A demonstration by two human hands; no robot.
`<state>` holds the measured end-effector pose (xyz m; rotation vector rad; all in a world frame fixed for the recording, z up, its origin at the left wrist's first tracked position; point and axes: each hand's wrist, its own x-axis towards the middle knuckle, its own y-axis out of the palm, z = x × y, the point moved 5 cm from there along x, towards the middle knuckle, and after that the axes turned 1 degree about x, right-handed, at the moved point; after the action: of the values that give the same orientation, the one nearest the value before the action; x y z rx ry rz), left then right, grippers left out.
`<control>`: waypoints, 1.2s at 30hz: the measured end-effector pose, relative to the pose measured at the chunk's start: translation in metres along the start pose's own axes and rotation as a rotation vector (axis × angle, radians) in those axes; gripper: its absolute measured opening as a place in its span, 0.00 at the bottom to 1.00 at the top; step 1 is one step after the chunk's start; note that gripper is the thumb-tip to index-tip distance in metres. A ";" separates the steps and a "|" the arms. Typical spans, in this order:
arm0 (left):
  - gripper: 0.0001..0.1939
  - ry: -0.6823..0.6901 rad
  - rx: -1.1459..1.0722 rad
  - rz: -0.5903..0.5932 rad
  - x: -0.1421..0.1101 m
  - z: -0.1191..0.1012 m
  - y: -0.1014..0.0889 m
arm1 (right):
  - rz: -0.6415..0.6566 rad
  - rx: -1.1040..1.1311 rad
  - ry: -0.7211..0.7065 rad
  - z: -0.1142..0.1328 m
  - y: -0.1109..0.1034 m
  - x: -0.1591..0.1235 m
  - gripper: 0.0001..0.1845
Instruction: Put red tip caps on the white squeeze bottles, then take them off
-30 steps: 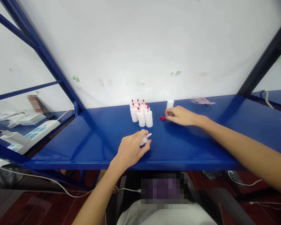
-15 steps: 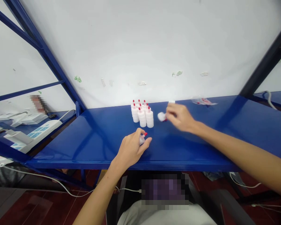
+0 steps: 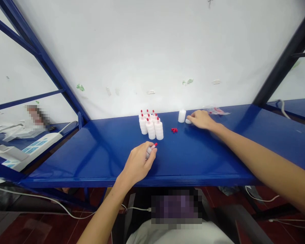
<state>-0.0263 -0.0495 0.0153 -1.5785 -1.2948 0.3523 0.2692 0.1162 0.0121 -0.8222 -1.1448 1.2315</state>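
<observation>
My left hand (image 3: 140, 159) is wrapped round a white squeeze bottle (image 3: 149, 151), whose red-tipped nozzle points up and to the right above the table's front part. Farther back, the fingertips of my right hand (image 3: 200, 119) close on a small white round lid-like piece (image 3: 188, 121), low at the tabletop; the fingers partly hide it. Just left of that piece stands a white bottle without a nozzle (image 3: 182, 116). Several small red tips (image 3: 174, 130) lie in a cluster in front of it. A tight group of white squeeze bottles (image 3: 150, 128) with red tips stands upright to the left.
The blue table (image 3: 104, 149) backs onto a white wall. A clear plastic bag (image 3: 217, 110) with red bits lies at the back right. Blue shelf posts (image 3: 63, 74) rise at the left, where a power strip (image 3: 38, 149) rests beyond the table.
My right hand has moved right and back from over the red tips, bringing the white piece down beside the standing bottle. The red tips now show. My left hand keeps its bottle.
</observation>
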 end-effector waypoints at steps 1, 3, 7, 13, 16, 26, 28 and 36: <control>0.13 -0.001 0.014 0.003 0.000 0.000 0.001 | -0.042 0.025 0.000 0.001 -0.004 -0.001 0.22; 0.14 0.008 0.055 0.015 0.001 0.000 0.002 | -0.170 0.074 -0.014 0.007 -0.017 -0.009 0.22; 0.12 0.036 0.126 0.021 -0.001 0.001 0.005 | -0.161 0.245 -0.349 0.057 -0.030 -0.044 0.20; 0.07 0.085 0.212 0.031 -0.002 -0.002 0.009 | 0.180 0.158 -0.989 0.151 -0.006 -0.122 0.14; 0.08 0.111 0.243 0.054 0.000 -0.002 0.012 | 0.110 -0.051 -0.996 0.163 0.003 -0.131 0.14; 0.09 0.127 0.298 0.065 0.001 -0.004 0.014 | -0.019 -0.339 -0.876 0.169 0.018 -0.132 0.13; 0.08 0.113 0.308 0.046 0.001 -0.005 0.013 | 0.004 -0.340 -0.789 0.167 0.017 -0.126 0.14; 0.09 0.086 0.275 0.027 0.000 -0.006 0.012 | -0.023 -0.268 -0.395 0.092 -0.015 -0.064 0.18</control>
<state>-0.0151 -0.0513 0.0081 -1.3644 -1.1085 0.4546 0.1880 0.0411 0.0368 -0.7782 -1.6619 1.2708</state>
